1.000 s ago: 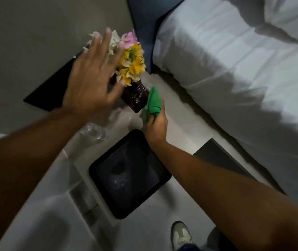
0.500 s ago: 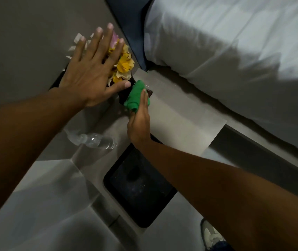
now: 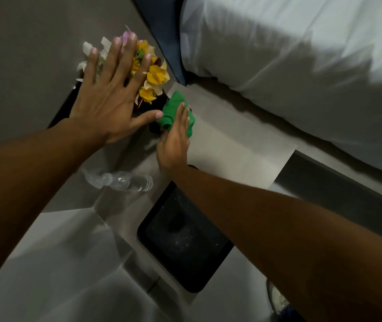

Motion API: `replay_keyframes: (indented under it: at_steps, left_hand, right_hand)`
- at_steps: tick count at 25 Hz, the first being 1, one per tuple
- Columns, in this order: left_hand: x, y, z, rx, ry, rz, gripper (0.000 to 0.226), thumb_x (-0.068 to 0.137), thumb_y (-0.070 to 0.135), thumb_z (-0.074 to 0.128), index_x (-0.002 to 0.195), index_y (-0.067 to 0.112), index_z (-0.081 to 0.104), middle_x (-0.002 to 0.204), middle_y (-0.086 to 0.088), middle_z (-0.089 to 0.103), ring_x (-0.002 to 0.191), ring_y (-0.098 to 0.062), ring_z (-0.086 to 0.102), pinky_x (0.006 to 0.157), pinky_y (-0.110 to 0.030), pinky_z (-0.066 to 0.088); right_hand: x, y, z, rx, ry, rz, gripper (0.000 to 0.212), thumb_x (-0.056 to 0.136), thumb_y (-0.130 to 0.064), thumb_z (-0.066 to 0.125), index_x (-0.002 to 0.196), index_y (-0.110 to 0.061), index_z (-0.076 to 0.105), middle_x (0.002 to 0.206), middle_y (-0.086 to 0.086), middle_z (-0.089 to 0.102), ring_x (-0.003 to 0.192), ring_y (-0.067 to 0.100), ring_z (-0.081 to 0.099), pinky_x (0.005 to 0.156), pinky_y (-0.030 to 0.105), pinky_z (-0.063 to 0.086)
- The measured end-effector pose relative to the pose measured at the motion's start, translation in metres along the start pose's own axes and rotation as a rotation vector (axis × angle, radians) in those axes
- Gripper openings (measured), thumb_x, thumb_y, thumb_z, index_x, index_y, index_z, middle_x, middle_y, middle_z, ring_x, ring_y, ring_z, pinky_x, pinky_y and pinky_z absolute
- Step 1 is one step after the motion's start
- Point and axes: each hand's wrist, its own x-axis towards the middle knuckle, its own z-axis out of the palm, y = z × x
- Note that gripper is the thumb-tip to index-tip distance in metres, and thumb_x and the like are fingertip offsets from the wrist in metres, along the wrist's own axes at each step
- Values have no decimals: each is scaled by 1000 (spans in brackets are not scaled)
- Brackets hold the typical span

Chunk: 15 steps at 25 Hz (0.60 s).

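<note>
A bunch of yellow, white and pink flowers (image 3: 156, 75) stands in a dark vase (image 3: 154, 129) at the back of a pale bedside table (image 3: 231, 149). My left hand (image 3: 108, 105) is spread flat with straight fingers over the flowers and hides most of them. My right hand (image 3: 173, 147) holds a bunched green cloth (image 3: 171, 108) against the vase's right side. The thumb of the left hand nearly meets the cloth.
A clear plastic bottle (image 3: 125, 181) lies on its side on the table, left of my right wrist. A black tray (image 3: 185, 242) sits at the table's near end. A bed with white bedding (image 3: 301, 66) runs along the right. My shoe (image 3: 278, 300) shows below.
My left hand has come down and spread over the flowers. The right hand has carried the green cloth forward to the vase. The view has shifted closer and to the right.
</note>
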Motion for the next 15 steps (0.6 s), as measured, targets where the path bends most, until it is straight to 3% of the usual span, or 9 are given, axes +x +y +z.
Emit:
replay_keyframes:
  at_steps: [4,6,11,15]
  left_hand:
    - [1,0,-2,-14,-29,-10,101,84,84,17,157,18,-6,165,-18,-8,152,-32,-7,119,-58,0]
    - [1,0,-2,-29,-44,-17,102,83,84,16,157,19,-6,165,-17,-9,152,-32,-8,119,-57,-1]
    - [2,0,3,-50,-52,-7,104,81,86,19,157,19,-7,165,-17,-7,152,-32,-7,119,-58,-1]
    - [3,-2,3,-70,-58,-23,105,81,86,18,157,20,-9,165,-17,-10,152,-32,-9,119,-58,-3]
  right_hand:
    - [-21,17,5,-78,-61,-124,90,93,-47,51,157,-18,-5,168,7,-9,155,24,-6,118,52,7]
    - [-34,24,11,-88,-128,-158,96,89,-59,46,157,-19,-8,167,6,-15,154,23,-12,117,49,4]
    - [9,5,7,2,-2,-48,89,92,-54,43,157,-20,-7,168,4,-9,154,23,-9,120,58,5]
    - [-20,19,15,-4,-74,-134,90,90,-61,37,156,-23,-10,167,1,-13,154,19,-13,118,51,3]
